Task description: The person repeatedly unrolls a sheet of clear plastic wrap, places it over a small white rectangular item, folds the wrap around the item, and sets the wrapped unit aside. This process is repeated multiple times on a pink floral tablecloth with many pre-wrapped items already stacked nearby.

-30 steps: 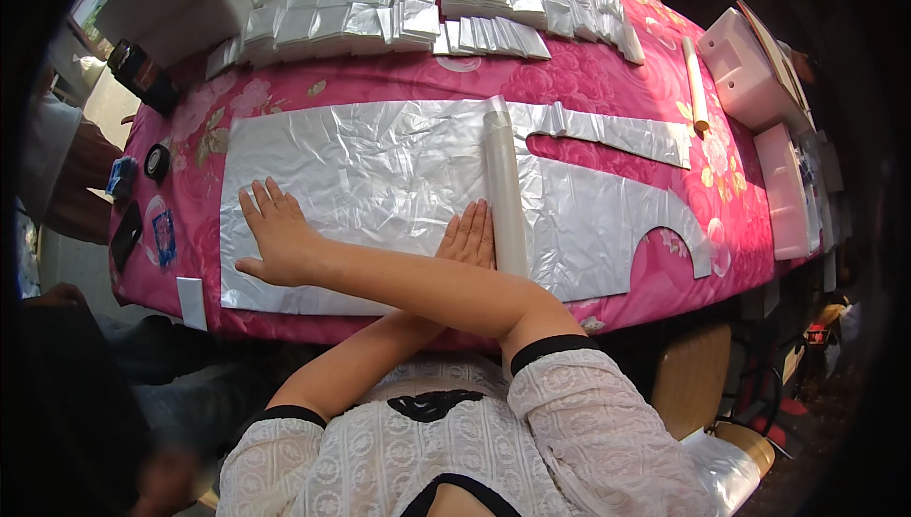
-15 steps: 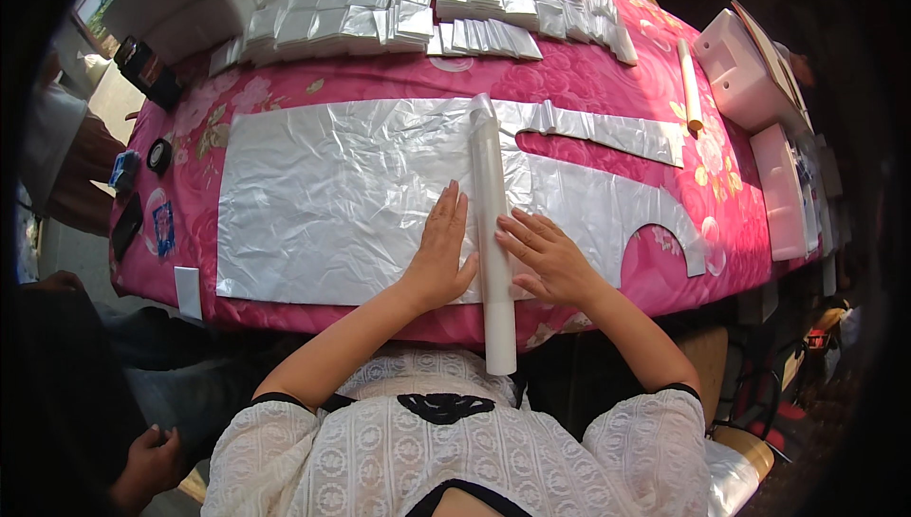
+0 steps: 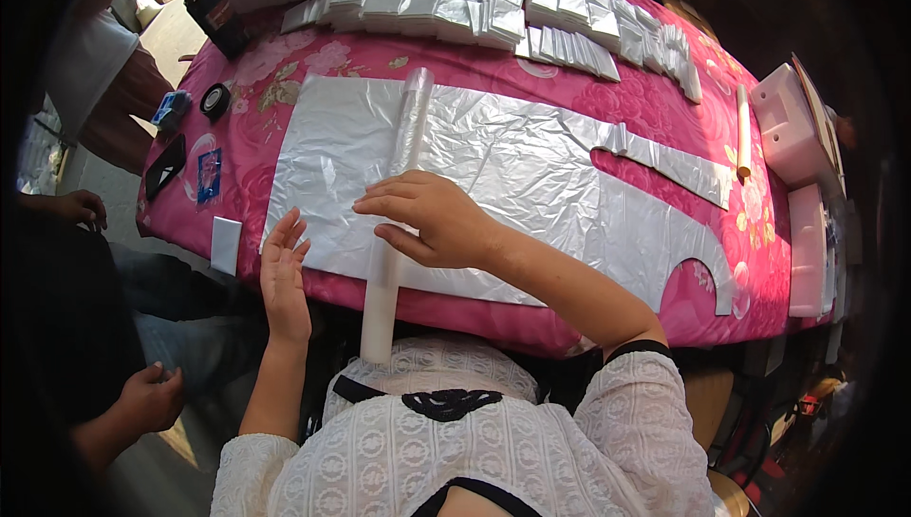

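A thin, wrinkled, silvery-white plastic sheet (image 3: pixel 503 185) lies flat on the table. Its right end has curved cut-outs and long strips like an apron. Across its left part lies a whitish roll (image 3: pixel 381 304), its near end jutting past the table edge toward me. My right hand (image 3: pixel 432 218) is over the middle of the roll, fingers stretched out and pointing left; whether the palm presses on it is hard to tell. To the left of the roll, my left hand (image 3: pixel 287 275) is raised at the sheet's near edge, fingers apart, holding nothing.
Several stacks of folded silvery plastic (image 3: pixel 446 9) line the far side of the pink flowered cloth (image 3: pixel 531 90). A dark jar (image 3: pixel 216 16), black tape roll (image 3: pixel 215 101), phone (image 3: pixel 165 168) and white card (image 3: pixel 226 246) sit left. Foam boxes (image 3: pixel 786 119) stand right; another person's hand (image 3: pixel 152 396) is lower left.
The roll has travelled leftward over the sheet. My right hand has followed it, and my left hand has come off the sheet and moved left. The whole view has shifted somewhat.
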Tool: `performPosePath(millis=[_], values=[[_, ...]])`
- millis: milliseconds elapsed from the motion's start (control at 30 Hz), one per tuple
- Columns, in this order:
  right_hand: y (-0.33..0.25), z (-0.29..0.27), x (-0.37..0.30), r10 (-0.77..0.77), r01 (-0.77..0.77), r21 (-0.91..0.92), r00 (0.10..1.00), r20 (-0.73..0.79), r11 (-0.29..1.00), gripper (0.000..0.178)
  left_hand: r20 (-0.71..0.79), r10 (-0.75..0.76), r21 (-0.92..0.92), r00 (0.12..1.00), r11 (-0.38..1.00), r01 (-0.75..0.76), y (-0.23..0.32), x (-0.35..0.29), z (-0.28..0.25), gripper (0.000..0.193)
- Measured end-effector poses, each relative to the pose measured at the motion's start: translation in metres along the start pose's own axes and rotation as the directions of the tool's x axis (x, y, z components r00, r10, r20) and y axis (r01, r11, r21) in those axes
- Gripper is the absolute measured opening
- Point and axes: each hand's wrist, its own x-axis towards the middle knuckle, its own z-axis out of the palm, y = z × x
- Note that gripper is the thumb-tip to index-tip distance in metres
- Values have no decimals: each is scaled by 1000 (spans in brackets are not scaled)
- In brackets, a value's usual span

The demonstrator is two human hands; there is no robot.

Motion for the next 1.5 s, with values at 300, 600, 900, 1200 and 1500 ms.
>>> performPosePath(millis=[300,600,900,1200,1500], values=[[67,108,71,-122,195,-251,952,280,948,54,19,-123,492,992,865,98,-15,-54,-49,50],[34,184,112,467,-554,-91,770,-435,828,71,-61,-368,573,928,748,334,-21,-31,-55,60],[20,-13,51,733,-100,991,680,5,86,52,769,-320,-260,554,635,727,9,-3,41,63],[17,-65,-34,834,39,981,521,-182,190,49,719,-523,54,457,698,714,10,-9,126,55],[2,-46,-66,927,-82,969,320,-195,232,48,862,-418,98,286,693,714,-16,-13,127,58]])
